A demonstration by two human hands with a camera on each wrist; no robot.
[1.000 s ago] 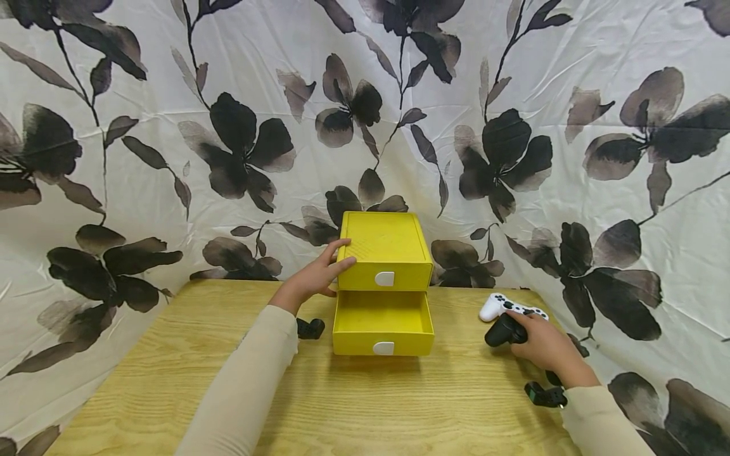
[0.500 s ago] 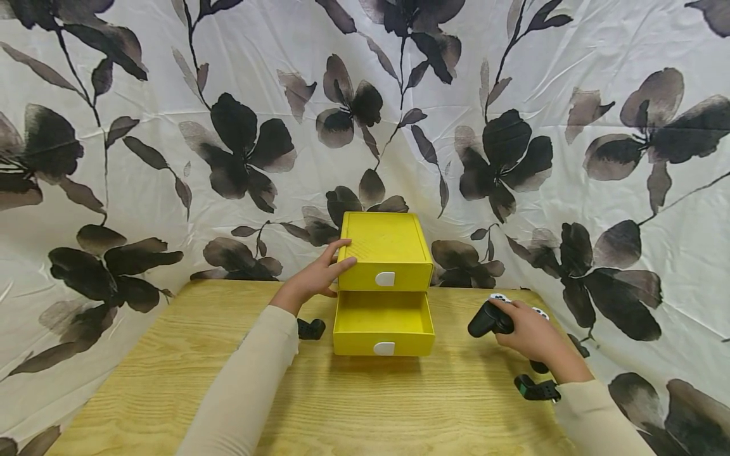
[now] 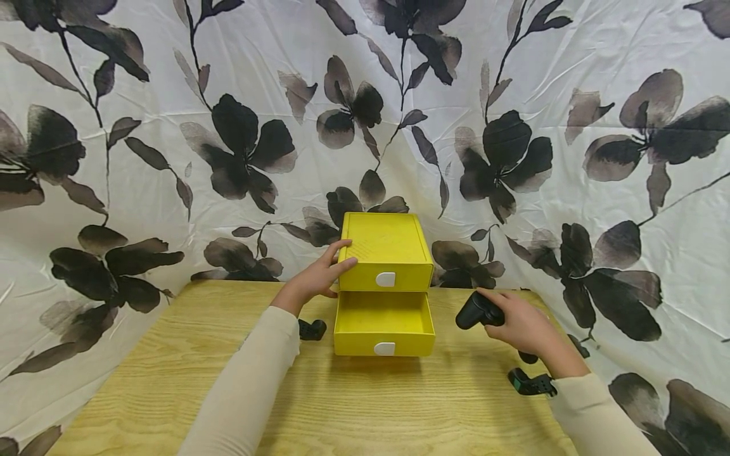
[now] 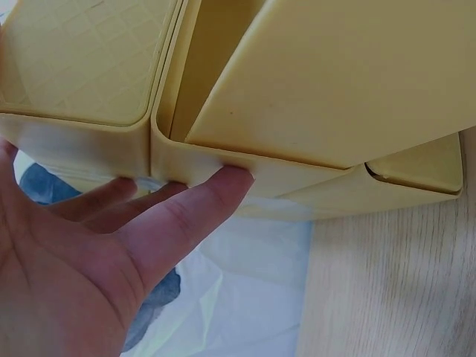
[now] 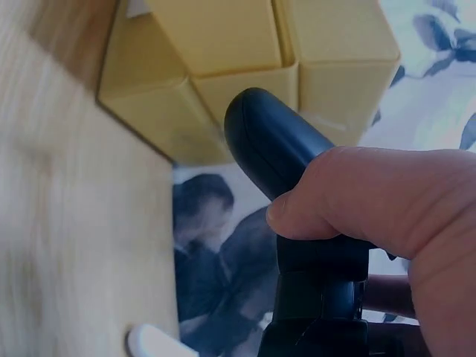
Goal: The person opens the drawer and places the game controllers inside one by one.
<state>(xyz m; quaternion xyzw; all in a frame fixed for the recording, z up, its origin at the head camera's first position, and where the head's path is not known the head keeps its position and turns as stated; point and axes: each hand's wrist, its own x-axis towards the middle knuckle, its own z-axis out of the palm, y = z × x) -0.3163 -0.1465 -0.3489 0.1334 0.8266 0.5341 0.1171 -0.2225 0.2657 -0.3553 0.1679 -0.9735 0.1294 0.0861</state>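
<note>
My right hand (image 3: pixel 521 320) grips a black game controller (image 3: pixel 480 310) above the right part of the table. In the right wrist view the thumb presses on this black controller (image 5: pixel 271 145), one of its handles pointing at the drawer unit. A yellow drawer unit (image 3: pixel 384 237) stands at the table's middle, with its lower drawer (image 3: pixel 383 343) pulled out and nothing visible inside. The upper drawer is closed. My left hand (image 3: pixel 310 282) rests against the unit's left side near the top front corner. In the left wrist view its extended fingers (image 4: pixel 197 201) touch the yellow wall.
The wooden table (image 3: pixel 342 405) meets a floral cloth (image 3: pixel 365 126) hanging behind it. A white handle end (image 5: pixel 160 342) of another controller shows low in the right wrist view; my right hand hides it in the head view. Each wrist carries a black device (image 3: pixel 530 382).
My right hand has lifted the black controller away from the white one and carried it left, toward the drawer unit. The left hand and the unit have stayed put.
</note>
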